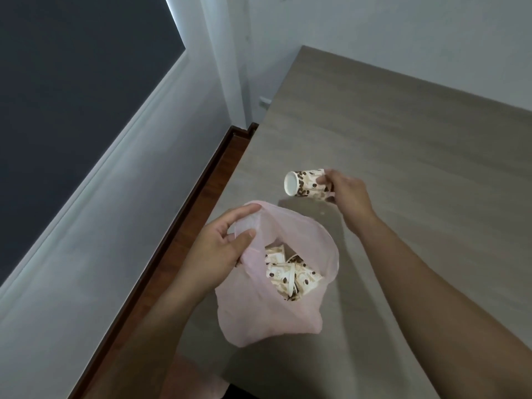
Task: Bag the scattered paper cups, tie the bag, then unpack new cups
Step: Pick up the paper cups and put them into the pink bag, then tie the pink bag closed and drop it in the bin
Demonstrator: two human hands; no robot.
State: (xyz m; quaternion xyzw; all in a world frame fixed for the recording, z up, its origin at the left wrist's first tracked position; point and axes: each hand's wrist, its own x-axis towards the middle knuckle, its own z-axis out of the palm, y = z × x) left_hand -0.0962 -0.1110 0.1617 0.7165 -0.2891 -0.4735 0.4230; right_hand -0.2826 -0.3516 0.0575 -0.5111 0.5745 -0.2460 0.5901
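Pink bag point(267, 318) in left hand point(218, 249), cup point(306, 185) in right hand point(349, 194) beyond.

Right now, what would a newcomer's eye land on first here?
First, the bean-printed paper cup, held on its side over the grey table by the right hand, which grips its base end. Just nearer, at the table's left edge, is the pink bag: the left hand pinches its rim to hold the mouth open, and more cups lie jumbled inside.

Left hand point(227, 243) pinching bag point(267, 321) rim, right hand point(349, 194) gripping a cup point(308, 184) sideways, both bare forearms point(431, 269) outstretched
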